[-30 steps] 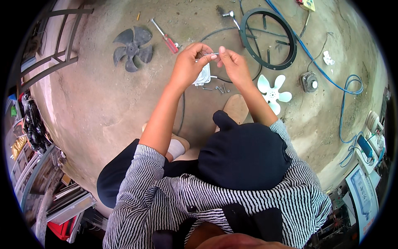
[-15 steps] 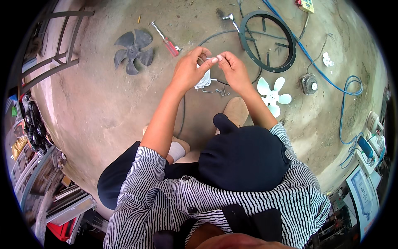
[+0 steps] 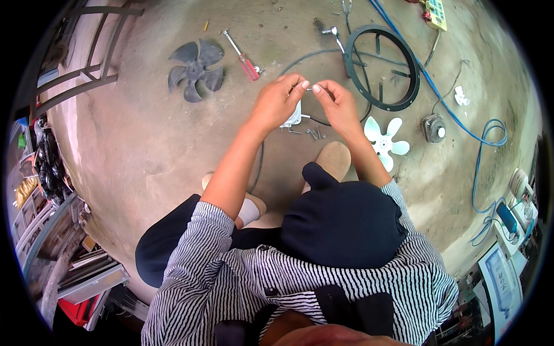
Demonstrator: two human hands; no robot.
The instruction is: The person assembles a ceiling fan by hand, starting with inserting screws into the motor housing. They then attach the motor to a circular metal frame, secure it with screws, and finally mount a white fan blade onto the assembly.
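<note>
My left hand (image 3: pixel 273 105) and my right hand (image 3: pixel 340 112) meet fingertip to fingertip above the floor, thumbs and fingers pinched. Between them is a small thin metal piece (image 3: pixel 309 89), too small to name for certain. Just under my left fingers lies a white boxy part (image 3: pixel 294 117) with a cable, partly hidden by that hand. Several loose screws (image 3: pixel 313 134) are scattered beside it. A pale green-white five-blade fan (image 3: pixel 384 145) rests to the right of my right forearm. Farther left are a black fan blade (image 3: pixel 196 70) and a red-handled screwdriver (image 3: pixel 249 68).
Beyond my right hand lie a black ring frame (image 3: pixel 416 78) and a ratchet wrench (image 3: pixel 333 32). A small motor (image 3: pixel 433 128), blue cable (image 3: pixel 450 106) and yellow power strip (image 3: pixel 435 14) are at the right. A metal rack (image 3: pixel 78 108) stands far left.
My head view has shifted slightly, so floor things sit a little lower and to the right. Both hands stay pinched together; the small metal piece shows less between them.
</note>
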